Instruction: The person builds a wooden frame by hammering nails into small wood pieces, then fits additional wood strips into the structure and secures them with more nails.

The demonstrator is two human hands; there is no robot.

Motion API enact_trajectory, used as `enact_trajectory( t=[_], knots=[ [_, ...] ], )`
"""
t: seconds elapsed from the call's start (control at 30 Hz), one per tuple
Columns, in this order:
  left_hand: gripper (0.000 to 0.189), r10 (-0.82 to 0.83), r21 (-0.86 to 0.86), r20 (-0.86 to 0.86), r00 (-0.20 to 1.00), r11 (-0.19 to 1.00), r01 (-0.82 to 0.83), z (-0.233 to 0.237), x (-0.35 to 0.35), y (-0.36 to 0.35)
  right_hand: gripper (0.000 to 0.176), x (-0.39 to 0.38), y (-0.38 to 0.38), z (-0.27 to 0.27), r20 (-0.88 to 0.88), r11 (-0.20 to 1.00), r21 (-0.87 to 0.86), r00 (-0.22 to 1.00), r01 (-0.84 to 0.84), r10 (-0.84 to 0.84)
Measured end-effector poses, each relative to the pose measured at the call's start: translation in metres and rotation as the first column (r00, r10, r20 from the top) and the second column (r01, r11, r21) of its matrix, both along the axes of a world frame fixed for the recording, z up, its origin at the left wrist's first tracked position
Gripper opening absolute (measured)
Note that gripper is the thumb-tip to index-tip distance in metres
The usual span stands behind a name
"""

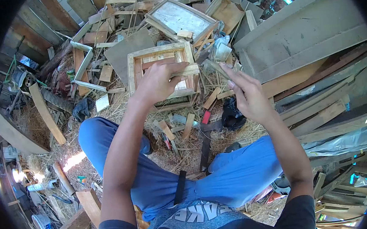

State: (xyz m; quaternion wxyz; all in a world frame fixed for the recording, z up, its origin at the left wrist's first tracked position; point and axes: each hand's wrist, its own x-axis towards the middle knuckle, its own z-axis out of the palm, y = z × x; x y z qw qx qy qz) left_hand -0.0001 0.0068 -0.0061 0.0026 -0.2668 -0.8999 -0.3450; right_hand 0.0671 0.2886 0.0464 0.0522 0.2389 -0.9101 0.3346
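My left hand (158, 83) is closed on a short wooden strip (187, 71), whose free end points right. That hand is above a square wooden frame (158, 51), which it partly covers. My right hand (249, 96) is to the right of the strip, with the fingers along a flat, greyish piece (217, 68) and the thumb below it. What this piece is made of cannot be made out. Its tip is near the strip's end, with a small gap visible.
Wood offcuts (188, 126), a red block (206, 116) and a black plastic bag (233, 114) lie on the straw-strewn ground before my knees. A framed panel (179, 19) lies behind. Long boards (306, 38) lean at right; a curved plank (47, 113) stands left.
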Motion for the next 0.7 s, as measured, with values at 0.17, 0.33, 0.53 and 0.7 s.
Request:
enact_trajectory(
  t=[0.17,0.33,0.53,0.7],
  knots=[
    [0.047,-0.002,-0.002,0.014,1.000,1.000,0.002,0.003,-0.001,0.002,0.062,-0.002,0.002,-0.003,-0.009,0.999,-0.031,1.000,-0.010,0.010],
    [0.047,-0.003,0.010,0.020,1.000,1.000,0.003,0.001,-0.001,0.000,0.062,-0.001,0.003,-0.009,-0.024,1.000,0.006,1.000,-0.013,0.013],
    [0.047,-0.009,0.008,-0.008,1.000,1.000,0.009,-0.002,-0.002,0.000,0.063,-0.001,-0.004,-0.004,-0.074,0.996,-0.090,0.997,-0.009,0.002],
    [0.047,-0.025,-0.007,-0.023,0.999,1.000,0.025,0.000,-0.004,-0.001,0.063,-0.003,0.006,-0.012,0.015,0.985,0.165,0.999,-0.052,0.050]
  ],
)
